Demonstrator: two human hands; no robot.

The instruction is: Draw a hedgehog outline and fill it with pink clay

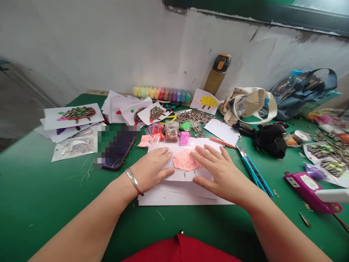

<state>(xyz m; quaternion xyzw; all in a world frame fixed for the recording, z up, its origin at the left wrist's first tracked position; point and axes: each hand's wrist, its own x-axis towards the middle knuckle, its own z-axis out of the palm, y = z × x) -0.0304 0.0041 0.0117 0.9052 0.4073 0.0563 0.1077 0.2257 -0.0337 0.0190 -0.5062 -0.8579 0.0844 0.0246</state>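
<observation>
A flattened patch of pink modelling clay point(185, 161) lies on a white sheet of paper point(174, 176), with short pencil lines just below it. My left hand point(156, 165) rests on the left side of the sheet, fingers stretched out and holding nothing. On the other side, my right hand point(218, 169) is spread, its fingertips over or touching the right edge of the clay. Just beyond the sheet are small bags of clay: brown point(172, 131), red point(158, 131), pale pink point(146, 141) and magenta point(184, 138). More paper lies beneath the sheet.
Sunflower seeds point(195, 118) are heaped behind the bags. A phone point(120, 153) and hedgehog pictures point(77, 114) lie left. To the right are utility knives point(255, 173), an orange pen point(222, 142) and a purple glue gun point(311, 193). A bottle point(217, 74) leans against the wall.
</observation>
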